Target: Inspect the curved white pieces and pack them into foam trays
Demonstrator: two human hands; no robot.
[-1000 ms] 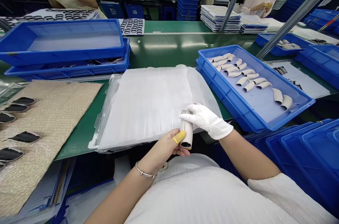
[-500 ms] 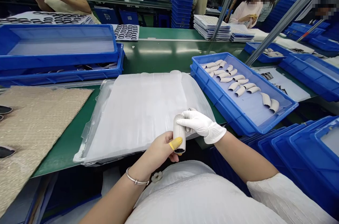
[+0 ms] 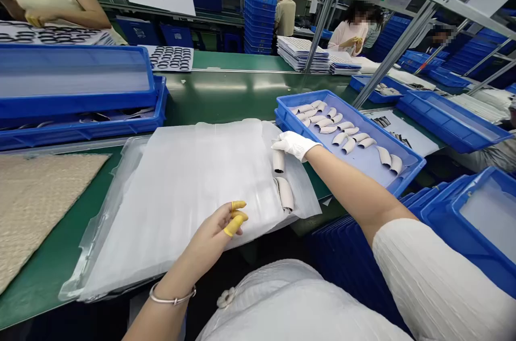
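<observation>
My right hand point(image 3: 294, 145), in a white glove, holds the far end of a curved off-white tube-like piece point(image 3: 278, 162) against the white sheet point(image 3: 201, 179). Nearer to me on the same sheet lies another such curved piece point(image 3: 285, 193), its dark inside showing at the near end. My left hand point(image 3: 217, 227), with yellow finger cots on its thumb and fingertips, hovers over the sheet's front edge. Its fingers are slightly bent and apart, holding nothing. Under the sheet a clear plastic tray point(image 3: 86, 247) sticks out on the left.
A blue tray point(image 3: 407, 182) with several similar curved pieces stands at right. Stacked blue trays point(image 3: 153, 85) sit at back left, beside a tan textured sheet point(image 3: 44, 196). Blue trays point(image 3: 463, 212) are stacked low at right. A metal post point(image 3: 391, 56) rises behind. People work across the green table point(image 3: 226, 88).
My hands have parted. The right has moved forward with a curved piece onto the sheet; the left has let go and drawn left. Two curved pieces now lie along the sheet's right side.
</observation>
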